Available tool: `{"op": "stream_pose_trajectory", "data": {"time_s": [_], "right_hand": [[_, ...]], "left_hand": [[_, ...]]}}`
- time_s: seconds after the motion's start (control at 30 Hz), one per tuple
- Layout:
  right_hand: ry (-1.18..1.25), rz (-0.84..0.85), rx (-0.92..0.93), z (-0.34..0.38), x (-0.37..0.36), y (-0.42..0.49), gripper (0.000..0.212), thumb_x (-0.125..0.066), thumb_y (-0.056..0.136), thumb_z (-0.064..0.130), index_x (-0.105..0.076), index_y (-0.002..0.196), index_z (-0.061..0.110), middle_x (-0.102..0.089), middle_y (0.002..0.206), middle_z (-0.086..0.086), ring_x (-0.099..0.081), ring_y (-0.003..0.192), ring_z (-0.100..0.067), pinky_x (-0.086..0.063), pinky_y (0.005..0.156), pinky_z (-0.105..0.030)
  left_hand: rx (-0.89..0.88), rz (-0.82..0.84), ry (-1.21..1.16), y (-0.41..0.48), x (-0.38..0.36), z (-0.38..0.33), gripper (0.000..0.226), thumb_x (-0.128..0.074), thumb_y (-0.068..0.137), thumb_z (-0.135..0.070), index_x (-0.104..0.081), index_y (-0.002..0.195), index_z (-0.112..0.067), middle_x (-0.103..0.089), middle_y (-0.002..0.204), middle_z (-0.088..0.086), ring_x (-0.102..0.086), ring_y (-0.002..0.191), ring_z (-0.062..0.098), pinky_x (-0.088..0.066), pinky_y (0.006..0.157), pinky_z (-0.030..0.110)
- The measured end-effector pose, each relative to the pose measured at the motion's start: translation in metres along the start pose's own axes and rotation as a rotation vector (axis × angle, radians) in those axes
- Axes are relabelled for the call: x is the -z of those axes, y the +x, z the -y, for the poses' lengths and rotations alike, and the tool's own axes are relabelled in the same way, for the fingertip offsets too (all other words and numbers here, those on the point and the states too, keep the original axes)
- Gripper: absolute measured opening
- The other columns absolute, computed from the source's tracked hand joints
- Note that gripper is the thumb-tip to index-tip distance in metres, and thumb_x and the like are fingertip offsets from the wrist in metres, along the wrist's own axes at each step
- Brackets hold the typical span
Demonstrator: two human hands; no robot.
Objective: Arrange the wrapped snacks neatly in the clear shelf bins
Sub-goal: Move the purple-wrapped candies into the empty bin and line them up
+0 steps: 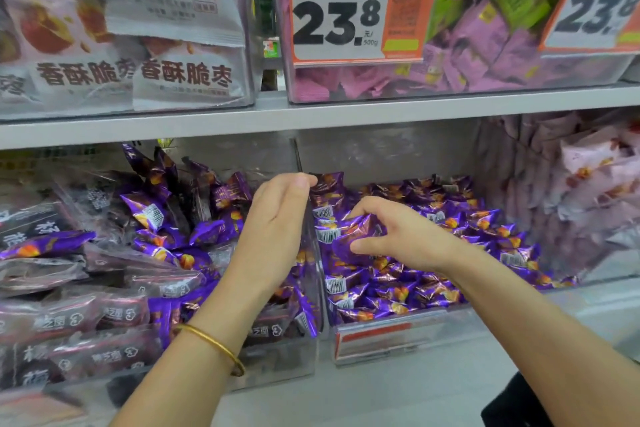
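Two clear bins sit side by side on the lower shelf. The right bin point(388, 336) is filled with several shiny purple wrapped snacks point(446, 218). The left bin point(277, 367) holds purple snacks point(152, 215) mixed with dark flat packets point(114, 315). My left hand point(277, 218) reaches up along the clear wall between the bins, and its fingertips pinch a purple snack point(327, 182) at the top of that wall. My right hand point(398, 236) hovers curled over the right bin, its fingers and thumb around a purple snack point(353, 239).
A grey shelf board point(311, 114) runs just above the hands. Upper bins hold white-pink packets point(138, 45) and pink and green snacks point(485, 45), with orange price tags point(360, 7). A bin of pale pink packets point(571, 184) stands at the right. A gold bangle point(214, 345) circles my left wrist.
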State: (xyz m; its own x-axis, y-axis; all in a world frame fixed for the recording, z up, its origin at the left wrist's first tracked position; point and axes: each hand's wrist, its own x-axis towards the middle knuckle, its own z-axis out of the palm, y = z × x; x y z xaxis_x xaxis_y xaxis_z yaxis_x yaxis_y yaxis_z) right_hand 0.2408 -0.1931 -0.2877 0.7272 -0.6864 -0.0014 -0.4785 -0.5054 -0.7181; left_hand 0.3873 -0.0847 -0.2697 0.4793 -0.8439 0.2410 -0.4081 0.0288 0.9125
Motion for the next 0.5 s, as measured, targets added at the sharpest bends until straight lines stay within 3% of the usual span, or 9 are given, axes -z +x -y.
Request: {"op": "stream_pose_trajectory", "data": {"time_s": [0.1,0.2,0.33,0.37,0.43,0.5], "right_hand": [[0.158,-0.056,-0.050,-0.001,0.006,-0.003,0.022,-0.072,0.080,0.022,-0.059,0.098,0.023,-0.060,0.085,0.009,-0.054,0.070,-0.007,-0.043,0.063,-0.014],[0.274,-0.051,-0.123,-0.003,0.018,-0.010,0.021,-0.076,0.076,0.018,-0.067,0.095,0.017,-0.070,0.087,0.001,-0.062,0.076,-0.011,-0.048,0.075,-0.027],[0.133,0.093,-0.179,0.000,0.016,-0.017,0.017,-0.078,0.074,0.019,-0.066,0.087,0.020,-0.063,0.065,0.018,-0.056,0.061,0.005,-0.041,0.059,-0.010],[0.093,0.113,-0.180,0.002,0.010,-0.017,0.018,-0.079,0.074,0.019,-0.065,0.085,0.021,-0.062,0.065,0.018,-0.056,0.062,0.004,-0.041,0.058,-0.011],[-0.004,0.101,-0.180,0.000,-0.003,-0.014,0.027,-0.080,0.071,0.021,-0.062,0.092,0.022,-0.063,0.085,0.007,-0.060,0.080,-0.010,-0.047,0.068,-0.023],[-0.103,0.042,-0.175,0.002,-0.010,-0.013,0.037,-0.081,0.070,0.024,-0.057,0.097,0.020,-0.054,0.084,0.003,-0.053,0.072,-0.013,-0.044,0.063,-0.028]], "left_hand": [[0.005,-0.001,-0.003,0.000,0.001,-0.001,0.030,-0.030,0.099,-0.035,-0.058,0.111,-0.031,-0.054,0.121,-0.009,-0.049,0.113,0.008,-0.038,0.104,0.039],[0.011,0.008,-0.009,-0.002,0.003,-0.004,0.029,-0.030,0.099,-0.034,-0.057,0.110,-0.032,-0.055,0.120,-0.011,-0.049,0.115,0.009,-0.038,0.104,0.037],[0.020,0.022,-0.002,-0.003,0.003,-0.006,0.028,-0.030,0.099,-0.035,-0.056,0.110,-0.034,-0.054,0.120,-0.011,-0.050,0.115,0.012,-0.038,0.103,0.035],[0.021,0.022,-0.001,-0.003,0.003,-0.006,0.028,-0.030,0.099,-0.036,-0.055,0.110,-0.034,-0.054,0.120,-0.011,-0.050,0.114,0.013,-0.038,0.103,0.035],[0.018,0.021,0.003,-0.003,0.003,-0.006,0.027,-0.030,0.099,-0.036,-0.055,0.109,-0.034,-0.054,0.119,-0.012,-0.049,0.114,0.011,-0.038,0.103,0.036],[0.015,0.016,0.002,-0.003,0.003,-0.006,0.027,-0.031,0.099,-0.035,-0.055,0.108,-0.034,-0.054,0.119,-0.012,-0.049,0.114,0.010,-0.038,0.104,0.037]]}}
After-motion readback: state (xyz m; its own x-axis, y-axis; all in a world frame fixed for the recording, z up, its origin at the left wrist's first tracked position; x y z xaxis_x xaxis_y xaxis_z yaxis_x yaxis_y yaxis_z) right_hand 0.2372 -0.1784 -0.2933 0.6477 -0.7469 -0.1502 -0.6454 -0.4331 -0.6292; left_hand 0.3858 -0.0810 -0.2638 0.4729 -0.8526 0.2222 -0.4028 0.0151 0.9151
